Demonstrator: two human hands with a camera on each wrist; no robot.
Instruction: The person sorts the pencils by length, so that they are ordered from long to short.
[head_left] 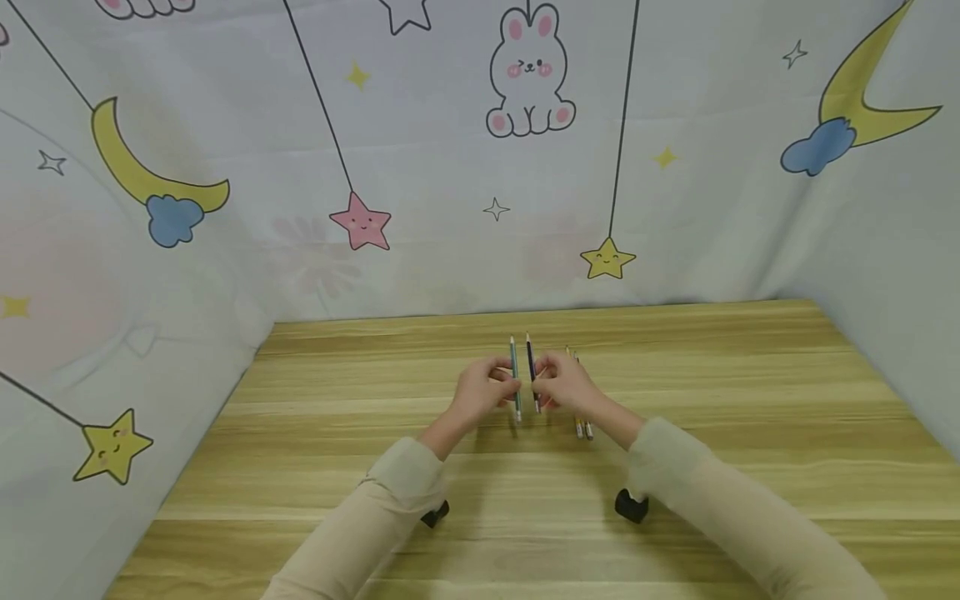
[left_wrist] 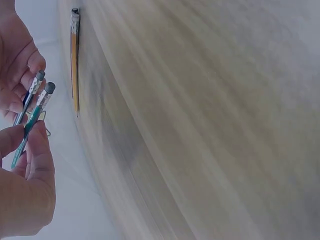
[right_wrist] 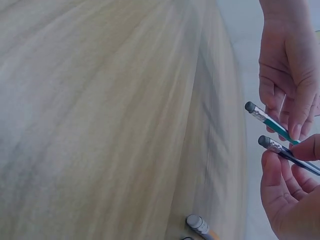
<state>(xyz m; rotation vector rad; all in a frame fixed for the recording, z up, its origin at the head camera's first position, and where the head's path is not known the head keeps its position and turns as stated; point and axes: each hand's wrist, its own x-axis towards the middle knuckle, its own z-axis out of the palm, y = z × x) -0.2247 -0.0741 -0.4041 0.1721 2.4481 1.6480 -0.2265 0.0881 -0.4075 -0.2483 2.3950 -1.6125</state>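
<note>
Above the far middle of the table, my left hand (head_left: 484, 385) pinches a teal pencil (head_left: 515, 375) between thumb and fingers. Close beside it, my right hand (head_left: 564, 383) pinches a dark blue pencil (head_left: 532, 367). Both pencils stand nearly parallel, a small gap between them in the head view, with their eraser ends toward me. In the left wrist view, the grey eraser of the teal pencil (left_wrist: 44, 97) and that of the dark blue pencil (left_wrist: 34, 90) are side by side. The right hand partly covers more pencils (head_left: 582, 428) lying on the table.
Those lying pencils include an orange-yellow one (left_wrist: 75, 65) with a darker one alongside. The wood-grain table (head_left: 337, 450) ends at a white curtain (head_left: 442, 275) printed with stars, moons and a rabbit. Black wrist mounts (head_left: 632, 506) hang below both sleeves.
</note>
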